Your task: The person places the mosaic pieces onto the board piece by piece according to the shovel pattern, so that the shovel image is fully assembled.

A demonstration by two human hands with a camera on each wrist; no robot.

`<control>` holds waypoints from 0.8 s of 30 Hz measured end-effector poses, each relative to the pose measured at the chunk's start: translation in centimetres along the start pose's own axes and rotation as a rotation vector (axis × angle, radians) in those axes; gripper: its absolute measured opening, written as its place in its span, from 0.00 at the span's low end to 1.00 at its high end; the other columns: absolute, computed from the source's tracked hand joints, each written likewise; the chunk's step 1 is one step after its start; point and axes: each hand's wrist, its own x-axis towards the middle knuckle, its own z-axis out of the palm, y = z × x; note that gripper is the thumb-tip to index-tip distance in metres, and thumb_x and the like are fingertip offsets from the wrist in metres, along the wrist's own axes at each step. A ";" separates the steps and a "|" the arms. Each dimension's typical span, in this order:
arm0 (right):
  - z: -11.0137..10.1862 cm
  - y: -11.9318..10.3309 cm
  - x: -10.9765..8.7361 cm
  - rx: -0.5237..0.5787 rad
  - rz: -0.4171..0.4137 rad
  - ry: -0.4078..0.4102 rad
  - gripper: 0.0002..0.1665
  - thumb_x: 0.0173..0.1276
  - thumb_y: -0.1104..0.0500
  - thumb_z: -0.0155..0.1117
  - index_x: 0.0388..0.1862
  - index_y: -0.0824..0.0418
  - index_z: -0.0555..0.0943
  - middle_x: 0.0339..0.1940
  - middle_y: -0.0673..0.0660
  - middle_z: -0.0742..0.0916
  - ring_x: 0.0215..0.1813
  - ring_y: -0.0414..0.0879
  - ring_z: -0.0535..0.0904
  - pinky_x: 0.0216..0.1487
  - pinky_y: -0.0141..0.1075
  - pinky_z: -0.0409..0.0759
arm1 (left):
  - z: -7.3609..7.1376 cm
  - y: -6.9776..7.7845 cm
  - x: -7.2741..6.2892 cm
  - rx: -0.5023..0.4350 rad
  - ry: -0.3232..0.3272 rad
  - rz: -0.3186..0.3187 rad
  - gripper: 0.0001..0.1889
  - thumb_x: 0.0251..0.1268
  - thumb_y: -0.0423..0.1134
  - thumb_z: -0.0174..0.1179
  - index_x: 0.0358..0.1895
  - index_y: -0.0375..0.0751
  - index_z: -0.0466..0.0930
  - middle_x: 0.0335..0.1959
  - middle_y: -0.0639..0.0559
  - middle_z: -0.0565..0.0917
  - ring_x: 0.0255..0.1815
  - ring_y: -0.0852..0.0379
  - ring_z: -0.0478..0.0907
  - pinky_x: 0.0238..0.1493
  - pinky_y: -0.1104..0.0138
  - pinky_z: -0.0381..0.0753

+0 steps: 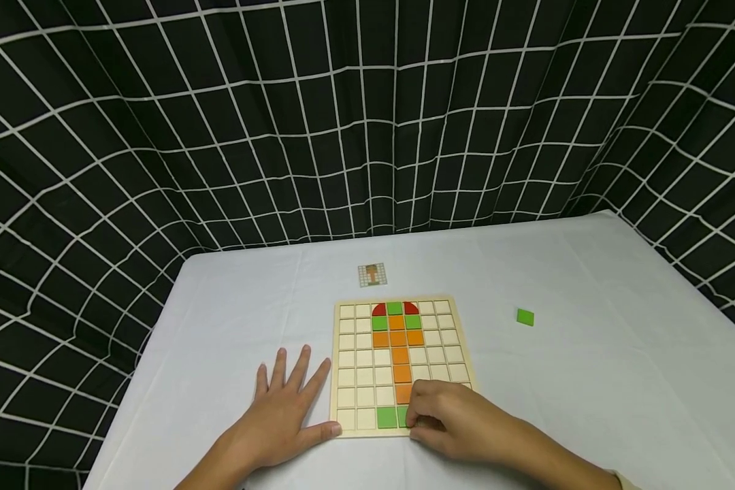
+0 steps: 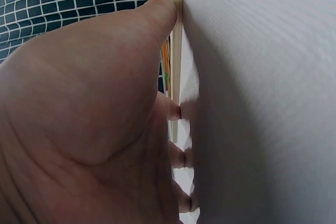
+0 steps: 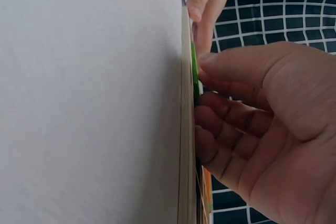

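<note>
A wooden grid board (image 1: 356, 376) lies on the table in the head view. Orange square tiles (image 1: 398, 338) form a column and crossbar; red curved tiles (image 1: 411, 309) and green tiles (image 1: 395, 308) sit at its top. My left hand (image 1: 275, 415) lies flat with fingers spread beside the board, its thumb on the lower left corner. Near the bottom edge, my right hand (image 1: 459, 418) curls its thumb and forefinger onto a green tile (image 3: 195, 72) in the bottom row, partly hidden by the fingers. Left of it, another green tile (image 1: 386, 417) lies in its cell.
A small pattern card (image 1: 372, 274) lies behind the board. One loose green square tile (image 1: 525, 317) is on the white tablecloth (image 1: 588, 381), right of the board. Black curtains with a white grid (image 1: 367, 116) surround the table's back and sides.
</note>
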 end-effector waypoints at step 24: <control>-0.8 -0.6 0.0 -0.180 -0.164 -0.048 0.04 0.66 0.60 0.71 0.36 0.51 0.88 0.44 0.42 0.87 0.46 0.33 0.79 0.49 0.26 0.75 | -0.1 0.2 0.1 0.010 0.002 0.003 0.53 0.59 0.81 0.44 0.81 0.50 0.54 0.81 0.36 0.46 0.77 0.24 0.33 0.65 0.26 0.38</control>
